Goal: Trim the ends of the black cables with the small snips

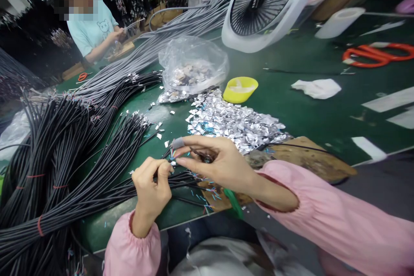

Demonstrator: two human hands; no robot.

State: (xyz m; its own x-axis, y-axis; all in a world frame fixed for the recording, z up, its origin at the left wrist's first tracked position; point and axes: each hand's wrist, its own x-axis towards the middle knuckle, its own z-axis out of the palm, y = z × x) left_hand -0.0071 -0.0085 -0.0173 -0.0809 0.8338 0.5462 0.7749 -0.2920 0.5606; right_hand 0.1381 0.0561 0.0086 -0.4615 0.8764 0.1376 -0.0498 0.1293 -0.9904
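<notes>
My left hand (151,187) is closed in a pinch round the end of a black cable (181,177) whose thin coloured wires stick out at its tip. My right hand (211,161) meets it from the right, thumb and a grey-capped forefinger pinched on those wire ends, with a small dark tool tucked in the palm. Both hands hover over the near edge of the green table (300,108). A large bundle of black cables (64,172) lies to the left. A heap of silver foil scraps (233,123) lies just beyond my right hand.
Behind stand a clear plastic bag of scraps (192,67), a yellow bowl (240,89), a white fan (265,6), orange scissors (377,55), a tape roll (339,21) and grey cables (168,34). A worn wooden board (310,161) lies under my right forearm. Another person in a light blue shirt (92,30) works at the far left.
</notes>
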